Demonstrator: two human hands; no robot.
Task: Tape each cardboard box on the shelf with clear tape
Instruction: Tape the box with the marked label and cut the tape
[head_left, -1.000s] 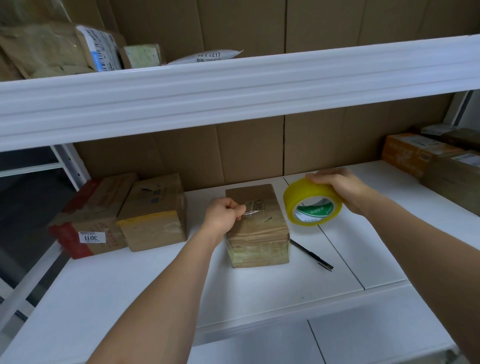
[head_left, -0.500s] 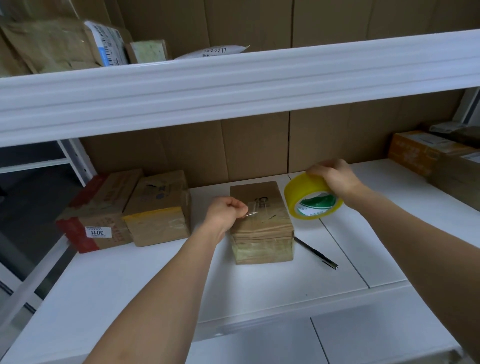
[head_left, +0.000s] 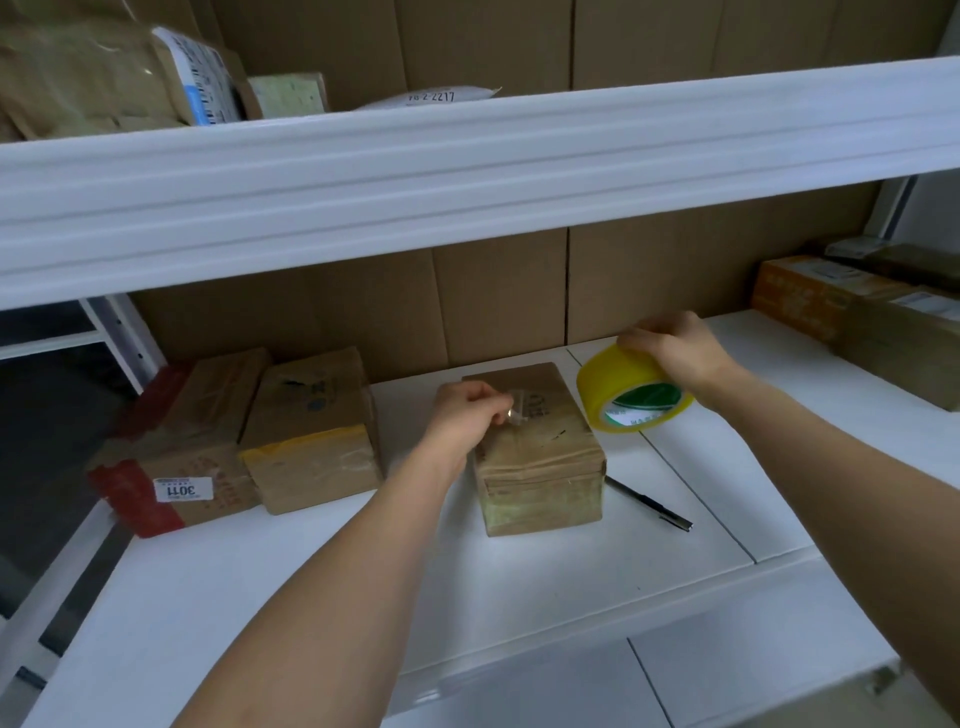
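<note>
The left hand (head_left: 470, 410) was curled into a loose fist over the top of the small cardboard box (head_left: 537, 452), its fingertips pinching the free end of the clear tape (head_left: 514, 410) just above the lid. The right hand (head_left: 675, 353) gripped the yellow tape roll (head_left: 631, 397) from above, fingers wrapped over its rim, holding it off the shelf just beside the box's far right corner. The stretch of tape between roll and left hand could not be made out plainly. The box stood at mid-shelf (head_left: 311, 571), long axis running away from the person, directly beneath the left hand and to the left of the roll; the left hand was the nearer. In my judgement the strip would have to be drawn across the lid. A pen (head_left: 649, 504) lay by the box's right side. Two taped boxes (head_left: 311, 431) sat to the left.
</note>
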